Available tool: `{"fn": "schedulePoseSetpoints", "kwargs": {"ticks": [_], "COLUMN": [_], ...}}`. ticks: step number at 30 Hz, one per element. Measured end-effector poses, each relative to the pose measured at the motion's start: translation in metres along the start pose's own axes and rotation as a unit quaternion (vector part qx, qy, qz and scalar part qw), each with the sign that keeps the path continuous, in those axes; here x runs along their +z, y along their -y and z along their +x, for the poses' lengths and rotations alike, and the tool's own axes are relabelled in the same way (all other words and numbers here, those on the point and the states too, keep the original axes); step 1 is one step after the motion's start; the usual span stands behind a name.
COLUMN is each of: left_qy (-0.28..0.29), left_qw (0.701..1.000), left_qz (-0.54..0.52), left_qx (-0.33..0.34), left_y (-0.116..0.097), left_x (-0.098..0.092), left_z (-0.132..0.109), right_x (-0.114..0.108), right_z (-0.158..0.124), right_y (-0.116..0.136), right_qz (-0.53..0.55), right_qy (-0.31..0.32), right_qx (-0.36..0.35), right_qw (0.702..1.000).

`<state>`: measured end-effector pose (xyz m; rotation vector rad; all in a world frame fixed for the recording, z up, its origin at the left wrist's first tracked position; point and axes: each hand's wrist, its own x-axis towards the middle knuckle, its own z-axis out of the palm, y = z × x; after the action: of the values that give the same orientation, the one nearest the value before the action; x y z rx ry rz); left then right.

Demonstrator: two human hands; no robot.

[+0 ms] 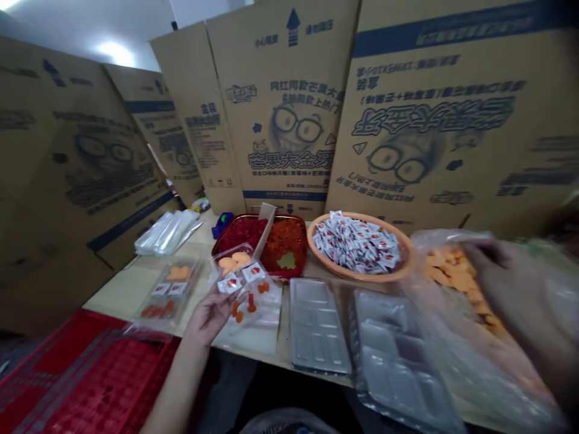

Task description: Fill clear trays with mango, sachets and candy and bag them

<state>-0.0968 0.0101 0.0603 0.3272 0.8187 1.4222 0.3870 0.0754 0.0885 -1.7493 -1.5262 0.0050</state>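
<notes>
My left hand [210, 316] grips the near left edge of a clear plastic tray [248, 294]. In that tray lie orange candies [235, 261] at the far end, two white sachets [253, 272] in the middle and several small red-orange gummies [251, 302] at the near end. At the far right, my right hand [493, 268] is at the mouth of a clear plastic bag [425, 241] of orange candies [447, 265]. Motion smears its fingers, and whether they hold a candy is not visible.
A filled tray [168, 289] lies on the left. Behind are a divided red container [219, 235] of red and orange gummies and an orange basin [316, 259] of sachets. Stacked trays [319, 325] and more trays [393, 361] lie in front. Cardboard boxes [289, 120] wall the back; a red crate [99, 386] stands lower left.
</notes>
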Motion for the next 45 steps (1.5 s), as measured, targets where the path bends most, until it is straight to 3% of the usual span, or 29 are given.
{"fn": "schedulePoseSetpoints", "kwargs": {"ticks": [2, 5, 7, 9, 12, 17, 20, 23, 32, 38, 45], "left_qy": [0.019, 0.033, 0.034, 0.028, 0.023, 0.045, 0.052, 0.044, 0.024, 0.017, 0.014], "left_qw": [1.0, 0.999, 0.999, 0.999, 0.999, 0.998, 0.997, 0.996, 0.994, 0.994, 0.994], "left_qz": [-0.003, -0.008, -0.018, -0.025, -0.03, -0.037, -0.047, -0.05, -0.073, -0.082, -0.082], "left_qx": [-0.005, -0.002, -0.004, -0.01, -0.019, -0.027, -0.044, -0.059, -0.073, -0.07, -0.069], "left_y": [0.003, 0.006, 0.006, 0.006, 0.004, 0.003, 0.004, 0.005, 0.012, 0.016, 0.023], "left_x": [-0.002, -0.005, -0.007, -0.011, -0.024, -0.045, -0.051, -0.055, -0.068, -0.075, -0.078], "left_z": [-0.002, -0.006, -0.01, -0.014, -0.018, -0.022, -0.023, -0.025, -0.034, -0.039, -0.036], "right_x": [0.044, 0.105, 0.132, 0.147, 0.154, 0.178, 0.199, 0.208, 0.207, 0.208, 0.208], "right_z": [0.008, 0.016, 0.017, 0.01, -0.023, -0.102, -0.126, -0.13, -0.128, -0.127, -0.127], "right_y": [0.069, 0.156, 0.19, 0.206, 0.205, 0.182, 0.174, 0.17, 0.163, 0.16, 0.156], "right_qz": [0.125, 0.184, 0.163, 0.122, 0.025, -0.168, -0.205, -0.196, -0.187, -0.182, -0.148], "right_qy": [-0.01, 0.062, 0.121, 0.143, 0.14, 0.167, 0.15, 0.142, 0.108, 0.125, 0.083], "right_qx": [-0.046, -0.116, -0.155, -0.203, -0.212, -0.115, -0.094, -0.115, -0.126, -0.11, -0.107], "right_qw": [0.991, 0.974, 0.967, 0.961, 0.967, 0.965, 0.963, 0.963, 0.968, 0.969, 0.98]}}
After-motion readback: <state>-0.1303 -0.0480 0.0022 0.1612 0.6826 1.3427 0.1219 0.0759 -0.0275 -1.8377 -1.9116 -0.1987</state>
